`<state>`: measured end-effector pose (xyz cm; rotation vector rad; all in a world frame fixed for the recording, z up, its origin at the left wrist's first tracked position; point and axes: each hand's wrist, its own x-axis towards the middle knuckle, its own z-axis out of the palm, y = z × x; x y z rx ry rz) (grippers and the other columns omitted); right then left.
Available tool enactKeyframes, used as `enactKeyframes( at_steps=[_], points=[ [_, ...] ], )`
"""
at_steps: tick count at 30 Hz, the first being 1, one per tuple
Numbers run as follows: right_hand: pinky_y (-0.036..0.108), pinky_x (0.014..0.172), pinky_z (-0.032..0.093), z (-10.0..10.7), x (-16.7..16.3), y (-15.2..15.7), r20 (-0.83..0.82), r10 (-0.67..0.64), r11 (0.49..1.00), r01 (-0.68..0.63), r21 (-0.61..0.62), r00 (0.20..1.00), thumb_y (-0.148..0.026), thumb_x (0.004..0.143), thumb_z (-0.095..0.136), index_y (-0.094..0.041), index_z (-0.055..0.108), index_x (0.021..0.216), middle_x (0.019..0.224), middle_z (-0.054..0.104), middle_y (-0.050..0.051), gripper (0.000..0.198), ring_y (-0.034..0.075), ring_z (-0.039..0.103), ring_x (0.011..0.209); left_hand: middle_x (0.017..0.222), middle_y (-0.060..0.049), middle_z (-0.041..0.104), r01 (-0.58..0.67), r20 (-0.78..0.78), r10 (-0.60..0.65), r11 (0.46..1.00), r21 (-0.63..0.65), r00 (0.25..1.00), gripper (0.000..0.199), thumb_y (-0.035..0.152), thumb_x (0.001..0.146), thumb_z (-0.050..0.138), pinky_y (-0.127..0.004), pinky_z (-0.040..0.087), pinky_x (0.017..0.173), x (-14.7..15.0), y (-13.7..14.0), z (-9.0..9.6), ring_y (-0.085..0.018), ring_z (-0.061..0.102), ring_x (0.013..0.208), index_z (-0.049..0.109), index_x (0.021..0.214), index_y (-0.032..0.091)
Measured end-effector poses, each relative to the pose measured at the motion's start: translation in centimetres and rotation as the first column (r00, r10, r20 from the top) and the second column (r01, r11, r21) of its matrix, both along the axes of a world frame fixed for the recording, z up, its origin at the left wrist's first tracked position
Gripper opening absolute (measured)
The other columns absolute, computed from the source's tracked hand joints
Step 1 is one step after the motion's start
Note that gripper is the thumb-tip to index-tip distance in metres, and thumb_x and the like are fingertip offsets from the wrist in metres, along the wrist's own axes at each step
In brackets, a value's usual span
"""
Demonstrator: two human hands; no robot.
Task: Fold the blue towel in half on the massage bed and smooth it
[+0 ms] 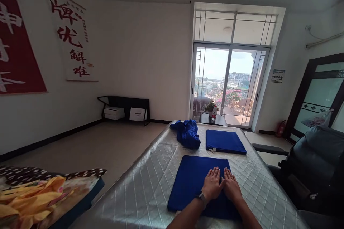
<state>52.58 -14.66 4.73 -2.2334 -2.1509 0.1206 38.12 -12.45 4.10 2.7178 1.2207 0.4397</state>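
Note:
A flat blue folded cloth (188,182) lies on the silver quilted table cover (145,186) right in front of me. My left hand (213,184) rests palm down on it, fingers stretched out, with a dark watch on the wrist. Beside it my right hand (231,186) also lies flat on the cloth, near its right edge, and the two thumbs meet or nearly meet. Farther back is a second blue folded cloth (225,141), with a small white tag at its front edge. To its left sits a crumpled blue cloth (187,134).
Yellow cloth (34,200) and a dotted brown cloth lie on a low surface at the lower left. A dark chair (319,164) stands close on the right. Beyond the table's far end, a small table holds a plant (211,106) and a bottle (214,113) before glass sliding doors.

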Motion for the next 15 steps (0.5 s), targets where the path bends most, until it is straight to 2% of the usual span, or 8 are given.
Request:
enactKeyframes(
  at_steps=[2, 4, 9, 12, 15],
  points=[
    [0.038, 0.123, 0.015, -0.2, 0.0, -0.2, 0.005, 0.002, 1.0, -0.002, 0.029, 1.0, -0.036, 0.099, 0.02, -0.008, 0.02, 0.158, 0.166, 0.016, 0.008, 0.065, 0.019, 0.013, 0.153, 0.164, -0.01, 0.027, -0.074, 0.0, 0.074, 0.997, -0.023, 0.997, 0.069, 0.054, 0.102, 0.016, -0.05, 0.02, 0.124, -0.8, -0.3, -0.3, -0.026, 0.02, 0.152, 0.022, 0.159, 0.016],
    [0.038, 0.123, 0.014, -0.3, 0.0, -0.3, 0.001, 0.003, 0.998, -0.003, 0.066, 1.0, -0.037, 0.099, 0.018, -0.008, 0.02, 0.158, 0.166, 0.017, 0.008, 0.065, 0.019, 0.013, 0.153, 0.163, -0.011, 0.028, -0.191, 0.012, 0.191, 0.981, -0.03, 0.981, 0.072, 0.055, 0.102, 0.01, -0.047, 0.019, 0.124, -3.0, -0.6, 0.0, -0.025, 0.019, 0.153, 0.026, 0.158, 0.012],
    [0.039, 0.123, 0.014, -0.6, -0.1, -0.4, -0.009, 0.008, 0.995, -0.007, 0.101, 1.0, -0.038, 0.099, 0.019, -0.009, 0.023, 0.158, 0.165, 0.019, 0.008, 0.065, 0.019, 0.014, 0.153, 0.162, -0.014, 0.03, -0.426, -0.022, 0.426, 0.904, -0.03, 0.905, 0.085, 0.066, 0.098, 0.007, -0.048, 0.02, 0.124, -11.7, -1.4, 1.2, -0.027, 0.022, 0.152, 0.032, 0.155, 0.008],
    [0.04, 0.123, 0.013, -0.2, -0.2, -0.6, -0.015, 0.016, 0.994, -0.014, 0.104, 1.0, -0.036, 0.099, 0.021, -0.009, 0.026, 0.157, 0.165, 0.021, 0.009, 0.064, 0.02, 0.014, 0.153, 0.162, -0.016, 0.027, -0.508, -0.068, 0.505, 0.861, -0.026, 0.86, 0.089, 0.069, 0.097, 0.008, -0.046, 0.02, 0.124, -16.8, -2.0, 1.1, -0.028, 0.022, 0.152, 0.03, 0.155, 0.004],
    [0.042, 0.124, 0.01, 0.5, -0.4, -1.1, -0.016, 0.009, 0.995, -0.007, 0.101, 1.0, -0.035, 0.099, 0.022, -0.009, 0.027, 0.157, 0.164, 0.021, 0.011, 0.064, 0.021, 0.012, 0.153, 0.162, -0.016, 0.027, -0.535, -0.091, 0.531, 0.845, -0.022, 0.842, 0.084, 0.066, 0.099, 0.01, -0.046, 0.021, 0.123, -20.5, -2.5, 0.6, -0.027, 0.024, 0.151, 0.029, 0.156, 0.006]
  ],
)
